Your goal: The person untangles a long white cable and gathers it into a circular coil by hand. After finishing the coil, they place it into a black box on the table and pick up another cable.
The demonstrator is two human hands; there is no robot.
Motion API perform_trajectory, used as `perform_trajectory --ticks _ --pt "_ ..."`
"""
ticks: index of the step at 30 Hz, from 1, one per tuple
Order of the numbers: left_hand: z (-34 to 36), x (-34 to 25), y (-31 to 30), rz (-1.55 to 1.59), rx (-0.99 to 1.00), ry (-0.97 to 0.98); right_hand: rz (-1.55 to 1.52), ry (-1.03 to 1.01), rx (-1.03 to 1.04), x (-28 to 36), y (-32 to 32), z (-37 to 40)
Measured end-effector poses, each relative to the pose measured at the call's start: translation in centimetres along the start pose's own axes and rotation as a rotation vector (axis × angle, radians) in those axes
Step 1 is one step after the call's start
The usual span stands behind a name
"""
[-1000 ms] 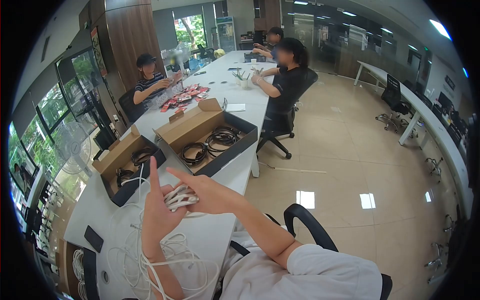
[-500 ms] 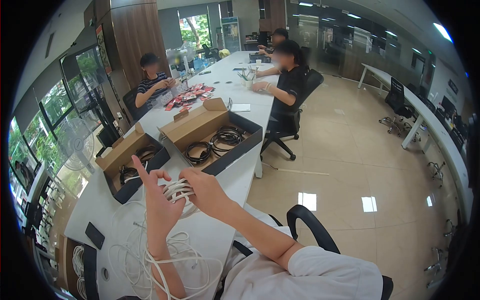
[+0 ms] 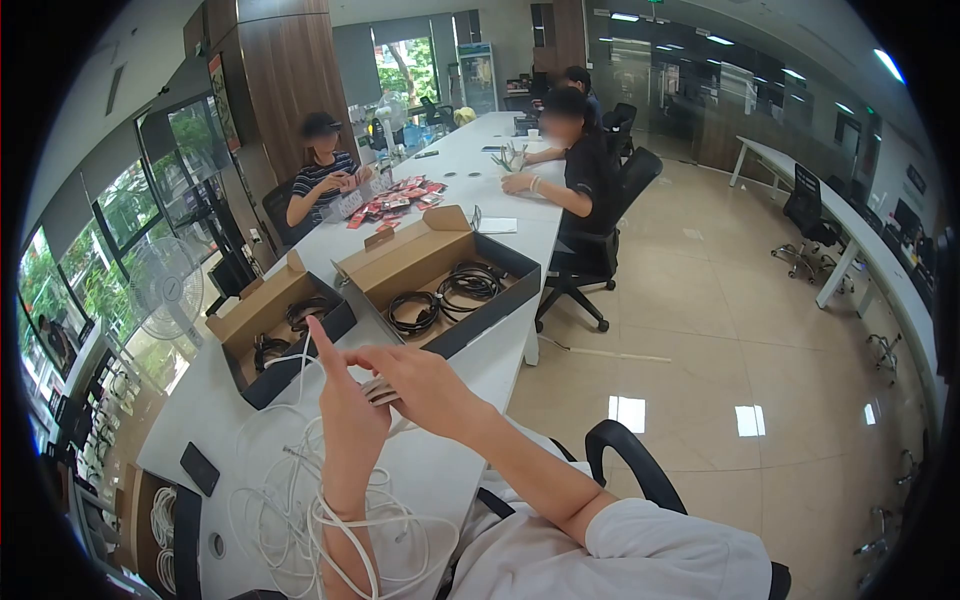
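My left hand (image 3: 350, 415) is raised above the white table (image 3: 200, 410), index finger pointing up, with a coil of white cable (image 3: 380, 391) wound around its fingers. My right hand (image 3: 425, 385) grips the same coil from the right side. More white cable (image 3: 300, 510) loops around my left forearm and lies in a loose tangle on the table below. Both hands touch each other at the coil.
Two open cardboard boxes hold black cable coils: the right box (image 3: 440, 285) and the left box (image 3: 285, 330). A black phone (image 3: 200, 468) lies at the table's left. Other people sit farther along the table by red packets (image 3: 395, 200). A black chair arm (image 3: 640, 470) is beside me.
The view has shifted slightly, so boxes and table sit a bit to the right. My hands stayed together on the white coil, my right hand turning over it as the winding goes on.
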State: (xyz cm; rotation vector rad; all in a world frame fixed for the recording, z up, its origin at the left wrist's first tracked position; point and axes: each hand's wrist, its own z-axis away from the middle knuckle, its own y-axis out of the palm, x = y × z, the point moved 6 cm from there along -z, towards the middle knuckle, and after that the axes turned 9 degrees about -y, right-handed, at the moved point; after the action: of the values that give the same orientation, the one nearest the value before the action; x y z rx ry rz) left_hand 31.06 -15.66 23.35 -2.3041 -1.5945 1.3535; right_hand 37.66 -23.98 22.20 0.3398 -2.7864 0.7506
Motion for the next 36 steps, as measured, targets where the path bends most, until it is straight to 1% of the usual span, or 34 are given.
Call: perform_trajectory --ticks 3,8,13,14,16,18,19,20,21,23,24,26,27,29,32,35,36 --pt "0.1 -0.3 0.3 -0.076 0.012 -0.023 -0.064 0.051 0.040 -0.9 0.3 0.4" --pt "0.2 0.3 1.3 -0.158 -0.026 0.019 -0.209 0.130 0.087 -2.1 0.9 1.1" --pt "0.3 0.3 1.4 -0.236 -0.018 0.038 -0.232 0.173 0.000 -3.6 1.9 1.5" --pt "0.4 0.0 1.5 -0.270 -0.034 0.118 -0.212 0.176 -0.005 -3.9 2.0 1.5" --pt "0.4 -0.3 1.7 -0.329 -0.057 0.195 -0.219 0.211 -0.039 -4.8 2.1 1.2" --pt "0.4 -0.5 2.0 -0.396 -0.077 0.269 -0.268 0.153 -0.078 -5.6 2.2 0.5" --pt "0.3 -1.1 1.6 -0.420 -0.143 0.334 -0.288 0.130 -0.095 -5.8 2.1 0.1" --pt "0.6 -1.7 1.3 -0.440 -0.202 0.395 -0.428 0.202 -0.209 -6.7 1.8 -0.1" --pt "0.9 -2.5 1.0 -0.458 -0.260 0.457 -0.491 0.296 -0.178 -7.7 1.9 -0.4" --pt "2.1 -3.4 0.6 -0.398 -0.334 0.535 -0.609 0.474 -0.118 -9.6 1.6 -0.9" --pt "2.9 -3.6 0.4 -0.369 -0.372 0.577 -0.671 0.501 -0.121 -9.8 1.4 -1.4" --pt "4.7 -3.8 1.3 -0.172 -0.250 0.812 -0.792 0.543 -0.123 -9.6 0.9 -2.9" --pt "4.9 -3.4 2.3 -0.192 -0.066 0.814 -0.855 0.571 -0.121 -9.4 0.7 -3.4" --pt "6.0 -2.2 4.6 -0.223 0.312 0.788 -0.872 0.569 -0.142 -9.0 0.0 -4.5" --pt "5.1 1.4 5.4 -0.168 0.454 0.664 -0.906 0.565 -0.201 -9.0 -1.0 -6.3" --pt "3.8 6.0 4.2 -0.118 0.502 0.447 -1.011 0.566 -0.183 -8.3 -1.8 -7.6" --pt "3.7 6.6 3.7 -0.186 0.496 0.412 -1.090 0.592 -0.151 -7.9 -1.8 -7.8"
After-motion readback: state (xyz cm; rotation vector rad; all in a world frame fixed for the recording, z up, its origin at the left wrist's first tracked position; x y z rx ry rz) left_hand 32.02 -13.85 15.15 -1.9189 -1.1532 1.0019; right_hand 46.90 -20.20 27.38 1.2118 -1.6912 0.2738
